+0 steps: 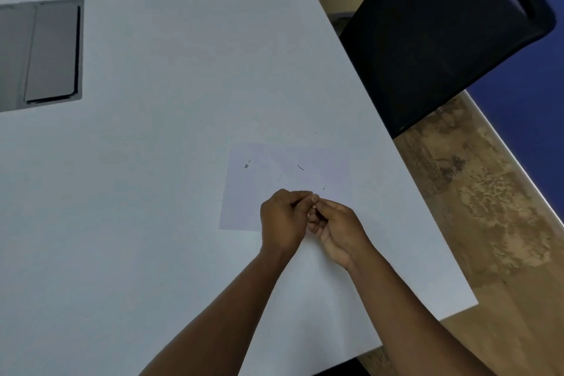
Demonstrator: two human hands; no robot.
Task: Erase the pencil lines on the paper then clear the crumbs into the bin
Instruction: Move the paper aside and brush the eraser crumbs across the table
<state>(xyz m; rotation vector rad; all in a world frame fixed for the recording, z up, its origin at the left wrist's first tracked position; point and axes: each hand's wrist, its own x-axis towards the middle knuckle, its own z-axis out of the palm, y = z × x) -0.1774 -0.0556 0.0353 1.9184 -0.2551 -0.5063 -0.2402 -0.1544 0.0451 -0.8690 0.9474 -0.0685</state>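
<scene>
Surface: a wide, pale grey-white tabletop surface (152, 192) that fills most of the view, its right edge running diagonally.
Paper: a white rectangular sheet of paper (244, 210) lies flat on the surface near that right edge; its near part is covered by the hands.
Crumbs: small dark eraser crumbs (246, 165) sit on the far left part of the paper, a thin curled one lies further right, and a few tiny specks lie just beyond the fingertips.
Left hand (282, 218): curled closed over the near edge of the paper, thumb and fingertips pinched together and touching the right hand; whether it grips anything cannot be told.
Right hand (337, 229): also curled, fingers folded inward and meeting the left hand's fingertips; what it holds, if anything, is hidden.
Panel: a grey rectangular recessed panel (52, 52) is set into the surface at far left, well apart from the paper.
Chair: a black fabric chair (442, 33) stands beside the surface at upper right.
Floor: mottled brown floor (488, 207) shows on the right.
</scene>
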